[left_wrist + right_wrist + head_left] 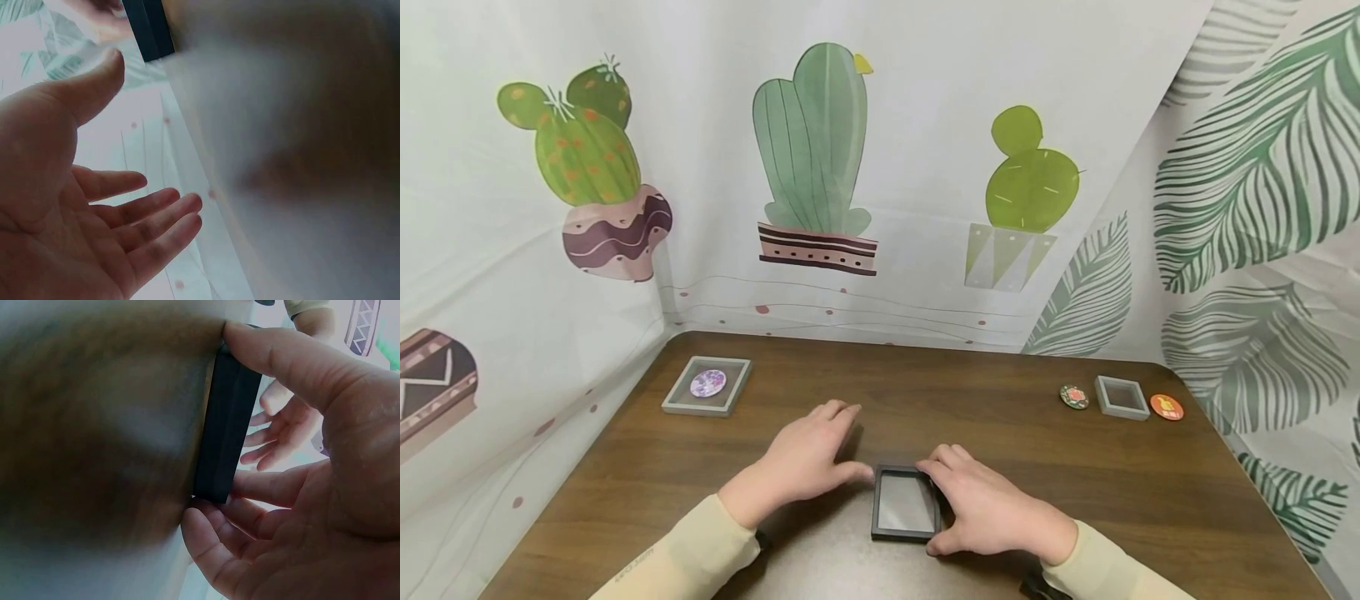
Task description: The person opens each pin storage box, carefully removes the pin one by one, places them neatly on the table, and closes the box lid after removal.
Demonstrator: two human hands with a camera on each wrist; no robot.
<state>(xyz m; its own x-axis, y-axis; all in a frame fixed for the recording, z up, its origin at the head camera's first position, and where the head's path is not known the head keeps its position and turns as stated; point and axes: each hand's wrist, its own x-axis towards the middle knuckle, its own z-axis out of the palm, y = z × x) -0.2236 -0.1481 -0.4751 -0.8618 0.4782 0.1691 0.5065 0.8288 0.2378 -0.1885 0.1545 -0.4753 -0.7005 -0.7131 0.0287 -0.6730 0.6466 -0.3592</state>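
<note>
A small black display frame (906, 504) with a see-through middle lies flat on the wooden table. My right hand (988, 504) grips it from the right, thumb at the near corner and fingertips at the far one. In the right wrist view the frame's dark side (226, 425) spans from thumb to fingers. To the left, my left hand (808, 454) hovers with its fingers extended and holds nothing. Its thumb points toward the frame's far left corner; the left wrist view has a small gap between thumb and black frame (149, 30).
At the back left, a larger grey frame (728, 410) holds a round purple badge (708, 383). Toward the back right sits a small grey frame (1123, 398), between a dark patterned badge (1074, 397) and an orange badge (1167, 407). Patterned cloth (925, 250) hangs behind the table.
</note>
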